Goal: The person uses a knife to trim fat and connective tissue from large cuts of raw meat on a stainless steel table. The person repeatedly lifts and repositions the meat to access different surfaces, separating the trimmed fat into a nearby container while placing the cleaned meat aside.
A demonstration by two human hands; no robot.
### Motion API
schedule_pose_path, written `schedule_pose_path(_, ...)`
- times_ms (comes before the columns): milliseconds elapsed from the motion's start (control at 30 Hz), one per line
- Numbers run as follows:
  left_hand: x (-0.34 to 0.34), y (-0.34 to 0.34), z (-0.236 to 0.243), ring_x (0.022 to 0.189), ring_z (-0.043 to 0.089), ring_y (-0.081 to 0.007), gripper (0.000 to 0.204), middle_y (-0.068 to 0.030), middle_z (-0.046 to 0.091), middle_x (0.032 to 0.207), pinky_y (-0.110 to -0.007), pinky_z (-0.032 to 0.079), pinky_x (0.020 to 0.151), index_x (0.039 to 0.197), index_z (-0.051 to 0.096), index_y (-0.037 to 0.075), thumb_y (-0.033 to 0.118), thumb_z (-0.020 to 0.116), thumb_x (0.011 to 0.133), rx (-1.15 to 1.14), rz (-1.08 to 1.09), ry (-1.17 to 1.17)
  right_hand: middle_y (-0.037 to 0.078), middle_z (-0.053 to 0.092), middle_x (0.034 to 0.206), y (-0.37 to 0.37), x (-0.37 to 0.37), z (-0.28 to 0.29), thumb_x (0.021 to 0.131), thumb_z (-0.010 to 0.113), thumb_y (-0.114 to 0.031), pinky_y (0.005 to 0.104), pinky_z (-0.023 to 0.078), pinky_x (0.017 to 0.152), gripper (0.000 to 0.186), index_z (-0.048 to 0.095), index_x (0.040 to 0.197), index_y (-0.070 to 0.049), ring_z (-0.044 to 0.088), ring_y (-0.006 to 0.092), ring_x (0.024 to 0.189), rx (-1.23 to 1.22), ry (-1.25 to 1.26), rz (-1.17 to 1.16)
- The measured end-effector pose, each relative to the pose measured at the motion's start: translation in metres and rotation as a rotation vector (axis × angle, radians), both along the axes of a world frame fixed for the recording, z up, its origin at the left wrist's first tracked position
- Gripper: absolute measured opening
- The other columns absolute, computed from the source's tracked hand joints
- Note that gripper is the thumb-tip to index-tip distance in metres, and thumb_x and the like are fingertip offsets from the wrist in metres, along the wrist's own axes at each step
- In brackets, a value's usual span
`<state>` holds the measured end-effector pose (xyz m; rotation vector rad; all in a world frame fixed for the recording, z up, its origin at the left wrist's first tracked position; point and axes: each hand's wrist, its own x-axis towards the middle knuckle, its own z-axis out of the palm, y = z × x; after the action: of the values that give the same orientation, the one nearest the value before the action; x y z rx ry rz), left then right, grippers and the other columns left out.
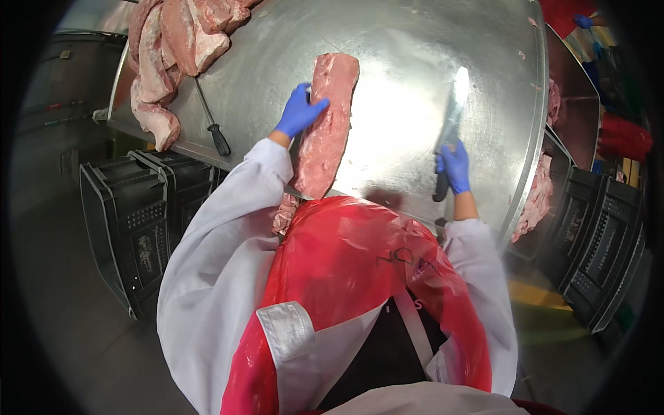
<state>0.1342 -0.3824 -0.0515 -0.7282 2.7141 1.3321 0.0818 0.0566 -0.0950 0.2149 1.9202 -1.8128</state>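
A long pale-pink loin of meat (333, 131) lies lengthwise on the steel table (277, 52), its near end at the front edge. My blue-gloved left hand (301, 114) grips its left side, with the thumb across the top. To the right, my right hand (454, 168), gloved in blue too, is closed round the black handle of a knife (456, 104). The broad blade points away from me, apart from the meat. Part of the handle is hidden by my fingers.
Several large meat pieces (181, 34) are heaped at the far left, near a black-handled sharpening steel (218, 140). Dark crates (128, 221) stand below the table's left edge. Meat trimmings (536, 200) sit in a container at the right, beside more crates (609, 242).
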Motion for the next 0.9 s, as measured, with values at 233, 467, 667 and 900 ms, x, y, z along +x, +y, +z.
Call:
schedule_pose_path(233, -0.128, 0.012, -0.002, 0.099, 0.067, -0.038, 0.046, -0.0226, 0.069, 0.11, -0.044, 0.053, 0.087, 0.114, 0.066, 0.005, 0.041, 0.07, 0.086, -0.422, -0.17, 0.007, 0.005, 0.058, 0.071, -0.05, 0.003, -0.005, 0.098, 0.06, -0.016, 0.0287, 0.047, 0.043, 0.013, 0.052, 0.101, -0.006, 0.052, 0.0112, 0.049, -0.113, -0.057, 0.085)
schedule_pose_path(467, -0.164, 0.032, -0.006, 0.096, 0.067, -0.0414, 0.027, -0.0228, 0.07, 0.101, -0.047, 0.052, 0.084, 0.103, 0.064, 0.008, 0.03, 0.064, 0.088, -0.346, -0.359, 0.004, 0.008, 0.059, 0.075, 0.027, 0.032, -0.013, 0.098, 0.059, -0.011, 0.031, 0.049, 0.041, 0.015, 0.049, 0.109, -0.006, 0.056, 0.014, 0.05, 0.0, -0.053, -0.014)
schedule_pose_path(667, -0.174, 0.053, -0.001, 0.099, 0.067, -0.0416, 0.025, -0.0238, 0.07, 0.103, -0.047, 0.053, 0.087, 0.102, 0.067, 0.005, 0.022, 0.062, 0.084, -0.573, -0.551, -0.059, 0.008, 0.058, 0.075, 0.055, 0.051, -0.038, 0.098, 0.059, -0.009, 0.0304, 0.049, 0.04, 0.015, 0.049, 0.108, -0.005, 0.057, 0.0148, 0.052, 0.001, -0.033, -0.153)
schedule_pose_path(900, -0.152, 0.089, 0.004, 0.096, 0.066, -0.0442, 0.021, -0.0256, 0.069, 0.1, -0.049, 0.052, 0.086, 0.096, 0.069, 0.003, 0.018, 0.058, 0.086, -0.463, -0.555, 0.01, 0.005, 0.057, 0.072, 0.013, 0.042, -0.002, 0.097, 0.061, -0.014, 0.0293, 0.046, 0.043, 0.015, 0.048, 0.099, -0.008, 0.054, 0.0128, 0.051, -0.06, -0.014, -0.076)
